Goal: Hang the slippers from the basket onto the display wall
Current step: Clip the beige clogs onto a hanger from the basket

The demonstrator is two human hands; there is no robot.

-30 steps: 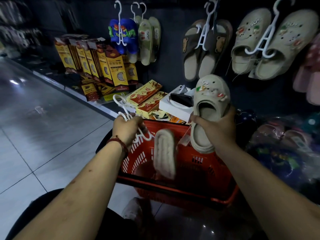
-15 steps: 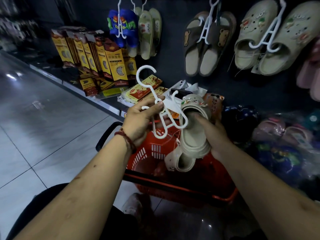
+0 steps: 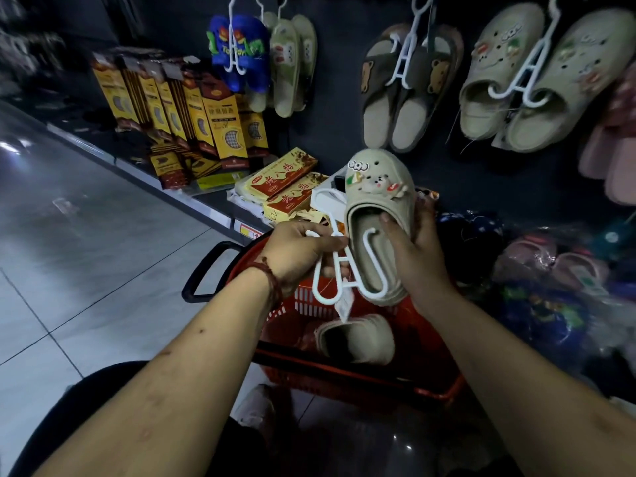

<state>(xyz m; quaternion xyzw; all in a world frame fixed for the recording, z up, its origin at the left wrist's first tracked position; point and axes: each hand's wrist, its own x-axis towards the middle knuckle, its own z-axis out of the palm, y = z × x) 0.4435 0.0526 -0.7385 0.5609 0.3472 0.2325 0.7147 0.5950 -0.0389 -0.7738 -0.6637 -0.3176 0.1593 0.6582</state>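
Left hand (image 3: 298,250): pinches the white hanger (image 3: 339,270); one hanger arm inside the clog
Right hand (image 3: 414,251): grips the beige clog (image 3: 373,208), thumb inside
Second clog (image 3: 358,339): below both hands, in the red basket (image 3: 344,370)

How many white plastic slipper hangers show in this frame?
5, perhaps more hidden. One white hanger is in the left hand; four hang on the wall: blue pair, green pair, brown pair, beige pair.
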